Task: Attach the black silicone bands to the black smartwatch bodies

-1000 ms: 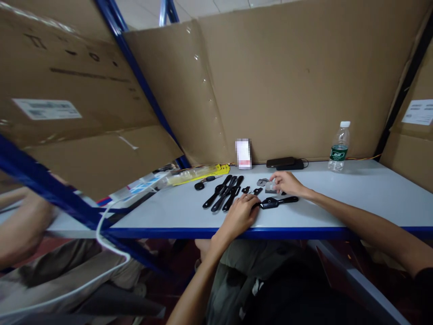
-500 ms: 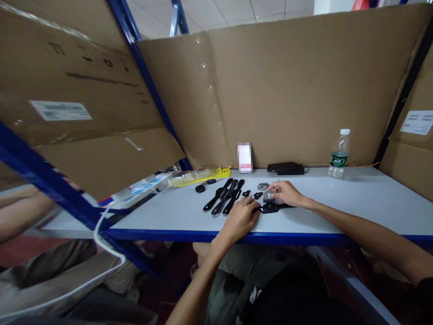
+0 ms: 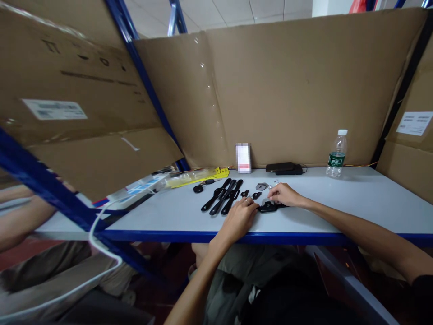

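Note:
My left hand (image 3: 241, 215) is closed around the left handle of a black spokeshave body (image 3: 268, 208) lying across the table near the front edge. With thumb and fingers, my right hand (image 3: 286, 195) pinches a flat grey blade (image 3: 265, 201), set against the middle of that body. Several more black spokeshave bodies (image 3: 222, 197) lie side by side to the left. Small black clamp pieces (image 3: 257, 195) rest just beyond my left hand. Other grey blades (image 3: 261, 186) lie behind them, and small shiny screws (image 3: 276, 182) sit past my right fingers.
Keys (image 3: 199, 188) and yellow-edged plastic packaging (image 3: 199, 177) lie at the back left. A blurred white card or screen (image 3: 243, 158), a dark power bank or phone (image 3: 284, 169) and a water bottle (image 3: 336, 155) stand along the cardboard wall (image 3: 287, 90). Another person's arm (image 3: 25, 216) shows at far left.
My right hand has brought the grey blade slightly down and closer onto the spokeshave body. My left hand keeps its hold. The view has shifted a little.

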The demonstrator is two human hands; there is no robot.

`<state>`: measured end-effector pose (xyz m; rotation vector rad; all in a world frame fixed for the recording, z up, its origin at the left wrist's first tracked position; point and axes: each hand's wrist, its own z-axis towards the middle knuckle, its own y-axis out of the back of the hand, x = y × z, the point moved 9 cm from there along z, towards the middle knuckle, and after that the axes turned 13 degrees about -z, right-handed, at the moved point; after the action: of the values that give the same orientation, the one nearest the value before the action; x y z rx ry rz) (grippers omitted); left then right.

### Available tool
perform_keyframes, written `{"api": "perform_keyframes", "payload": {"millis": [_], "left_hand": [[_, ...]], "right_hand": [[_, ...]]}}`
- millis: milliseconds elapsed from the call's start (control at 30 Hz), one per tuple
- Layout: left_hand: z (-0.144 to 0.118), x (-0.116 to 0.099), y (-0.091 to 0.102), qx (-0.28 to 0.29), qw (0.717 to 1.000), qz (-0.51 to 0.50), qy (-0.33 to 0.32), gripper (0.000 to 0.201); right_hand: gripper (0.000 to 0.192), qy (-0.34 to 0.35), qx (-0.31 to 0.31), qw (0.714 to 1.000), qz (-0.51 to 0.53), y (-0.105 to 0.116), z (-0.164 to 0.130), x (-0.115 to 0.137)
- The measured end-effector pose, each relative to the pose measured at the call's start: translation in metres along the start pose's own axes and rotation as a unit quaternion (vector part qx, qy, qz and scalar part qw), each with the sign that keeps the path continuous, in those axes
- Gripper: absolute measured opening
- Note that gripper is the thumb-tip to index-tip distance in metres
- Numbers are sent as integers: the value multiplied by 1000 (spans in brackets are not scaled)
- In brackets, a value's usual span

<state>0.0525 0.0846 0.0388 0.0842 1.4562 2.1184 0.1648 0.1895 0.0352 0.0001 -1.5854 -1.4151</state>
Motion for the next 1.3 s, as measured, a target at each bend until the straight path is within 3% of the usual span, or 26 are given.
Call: {"api": "perform_keyframes", "payload": {"millis": [167,467,733,833,933,1000,1167,1300], "left_hand": [[0,0,1,-7,1000,-2,-2,29],[0,-1,2,-4,1000,-2,6,28],[0,0,1,-8,1000,-6,6,27],[0,0,1,-10,1000,-6,3,26],[-1,-1,2,-14,1000,-8,-1,25],[-1,0,2,-17,1000,-9,-3,25],[-1,1,0,-13,1000,-4,-1,25],[0,2,0,-15,1000,-11,-3,26]], "right_hand": [[23,-9,16,1000,1,-3,3,-4],[27,38,28,997,-69,-4,1,5],[28,23,-109,972,-207,49,-2,5],[26,21,-73,960,-268,59,-2,-9],[20,26,8,966,-257,54,0,-25],[22,21,19,969,-245,54,2,-33],[31,-5,-83,957,-277,64,10,-41],[34,28,-92,951,-294,48,15,-36]]}}
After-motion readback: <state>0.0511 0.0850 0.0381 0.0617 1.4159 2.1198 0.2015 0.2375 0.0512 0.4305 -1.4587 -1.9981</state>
